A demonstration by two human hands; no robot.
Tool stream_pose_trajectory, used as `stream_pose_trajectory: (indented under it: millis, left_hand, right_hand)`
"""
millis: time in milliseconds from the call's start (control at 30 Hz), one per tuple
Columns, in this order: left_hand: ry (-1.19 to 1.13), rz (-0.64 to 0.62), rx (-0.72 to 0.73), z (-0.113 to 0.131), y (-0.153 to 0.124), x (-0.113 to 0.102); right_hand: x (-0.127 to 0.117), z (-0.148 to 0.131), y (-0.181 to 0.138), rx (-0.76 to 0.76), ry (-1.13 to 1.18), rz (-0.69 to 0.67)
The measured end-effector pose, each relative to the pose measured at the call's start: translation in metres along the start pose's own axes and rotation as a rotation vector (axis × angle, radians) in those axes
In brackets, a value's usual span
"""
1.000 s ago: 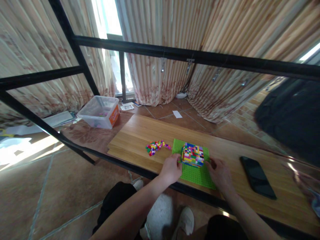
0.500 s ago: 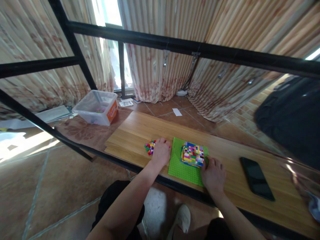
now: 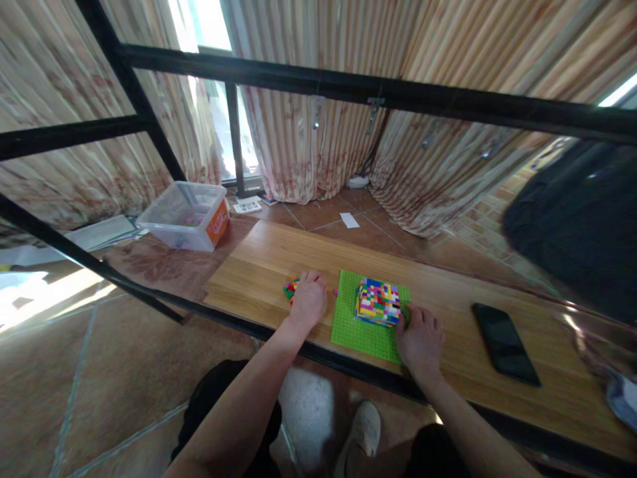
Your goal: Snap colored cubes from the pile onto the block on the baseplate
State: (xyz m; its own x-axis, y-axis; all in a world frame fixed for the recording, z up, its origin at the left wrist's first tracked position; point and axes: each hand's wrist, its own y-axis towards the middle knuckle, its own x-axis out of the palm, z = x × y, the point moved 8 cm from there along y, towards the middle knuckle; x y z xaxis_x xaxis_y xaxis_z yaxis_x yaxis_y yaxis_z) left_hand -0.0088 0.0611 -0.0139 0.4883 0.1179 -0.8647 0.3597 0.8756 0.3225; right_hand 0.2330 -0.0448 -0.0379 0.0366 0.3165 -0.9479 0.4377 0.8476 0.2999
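Note:
My left hand [image 3: 309, 299] is low over a small pile of loose toy bricks [image 3: 288, 289], palm down with its fingers bent forward. It covers part of the pile, and its fingertips are hard to see. A single pink brick [image 3: 335, 292] lies between that hand and a green baseplate [image 3: 343, 325]. On the baseplate stands a multicoloured block of stacked toy bricks [image 3: 378, 302]. My right hand [image 3: 422, 337] rests at the baseplate's right edge. Its thumb is close to the block's corner and apart from the other fingers, which lie over the table.
The wooden tabletop [image 3: 269, 249] carries a dark phone [image 3: 505, 344] at the right. Beyond its left end stands a clear plastic box [image 3: 182, 219] with an orange label. A black metal bar [image 3: 318, 355] runs along the near edge, and another bar [image 3: 298, 76] crosses higher up.
My left hand has shifted left, further over the loose bricks, leaving the pink brick in sight beside it. My right hand stays at the baseplate's edge. The whole view has moved slightly.

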Motion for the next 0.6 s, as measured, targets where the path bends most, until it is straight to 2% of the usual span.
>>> stream_pose_trajectory:
  millis: [200, 400, 600]
  left_hand:
    - [-0.267, 0.037, 0.0, 0.012, -0.003, -0.012]
    - [-0.596, 0.012, -0.023, 0.033, -0.01, -0.005]
    - [-0.77, 0.019, -0.025, 0.042, -0.015, 0.004]
  right_hand:
    - [-0.001, -0.001, 0.0, 0.022, 0.0, -0.013]
    - [-0.001, -0.001, 0.001, 0.033, 0.002, -0.016]
    - [-0.001, -0.002, 0.002, 0.035, 0.004, -0.012]
